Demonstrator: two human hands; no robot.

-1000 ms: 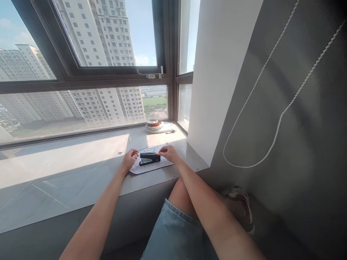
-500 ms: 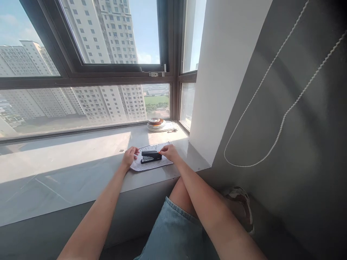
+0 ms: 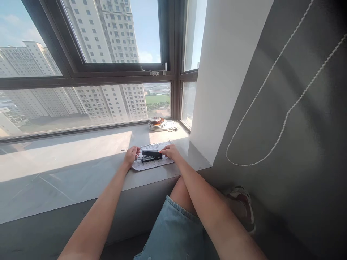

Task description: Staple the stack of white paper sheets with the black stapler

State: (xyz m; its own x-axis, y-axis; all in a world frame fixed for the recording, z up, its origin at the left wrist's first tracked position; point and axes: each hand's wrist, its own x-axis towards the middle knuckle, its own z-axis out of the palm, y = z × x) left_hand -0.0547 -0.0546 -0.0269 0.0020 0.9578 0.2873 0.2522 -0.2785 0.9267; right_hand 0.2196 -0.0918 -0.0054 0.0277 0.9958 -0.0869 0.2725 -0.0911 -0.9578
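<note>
Here we are at a big dark-framed window (image 3: 108, 39) with tower blocks outside. Below it runs the long pale sill (image 3: 67, 162), half in sun and half in shade. On the right a grey wall (image 3: 303, 162) fills the view, and 1 looped bead chain (image 3: 283, 121) hangs loose against it.

Down at the bottom we pick up the person's denim shorts (image 3: 173, 234), and beside them 1 shoe (image 3: 241, 206) on the dark floor by the wall.

Now to the sill. In its far right corner, close to the glass, sits a low stack of plates (image 3: 157, 124). Well apart from them, right at the near edge towards the right end, lies 1 printed sheet (image 3: 151, 165), flat on the stone.

Both bare arms reach up to that sheet. The left hand (image 3: 132, 154) rests at the sheet's left edge, just beside the stapler, with its fingers curled loosely in. We cannot tell whether they grip the paper or only lie on it. The right hand (image 3: 170, 151) comes in from the other side, its fingers drawn narrow and pinched on the stapler's right end, where a spot of orange shows.

And between the 2 hands is the black stapler (image 3: 151, 155), lying lengthwise on top of the sheet, parallel to the near edge of the sill.
</note>
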